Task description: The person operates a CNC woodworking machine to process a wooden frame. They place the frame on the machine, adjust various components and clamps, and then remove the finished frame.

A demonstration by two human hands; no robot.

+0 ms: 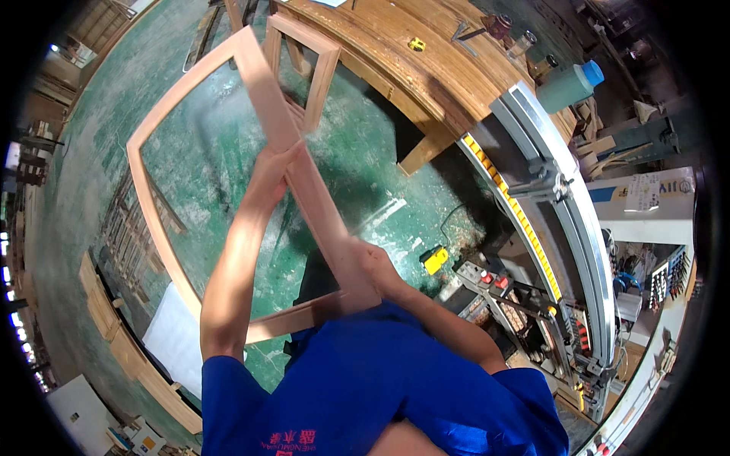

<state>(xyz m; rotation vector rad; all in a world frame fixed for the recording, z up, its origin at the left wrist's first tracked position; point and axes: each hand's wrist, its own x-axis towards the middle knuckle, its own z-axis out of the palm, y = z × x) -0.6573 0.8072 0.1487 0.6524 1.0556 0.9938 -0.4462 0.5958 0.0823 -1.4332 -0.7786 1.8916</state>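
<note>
A large pale wooden frame (pixel 258 83), rectangular with an open middle, is held up in front of me at a slant. My left hand (pixel 272 173) is closed around the frame's right-hand rail, about midway along it. Closer to my body, my right hand (pixel 374 266) grips the same rail near its lower corner. That corner comes close to my blue shirt (pixel 395 365). Just beyond the far end of the rail, a second, similar wooden frame (pixel 323 76) stands against the workbench and is partly hidden.
A wooden workbench (pixel 388 34) carries a yellow tape measure (pixel 416 45) and a blue-capped bottle (pixel 574 85). To the right runs a machine with a long metal rail (pixel 566 190). On the green floor (pixel 99 190) are a yellow object (pixel 435 260) and wood strips (pixel 133 228) at left.
</note>
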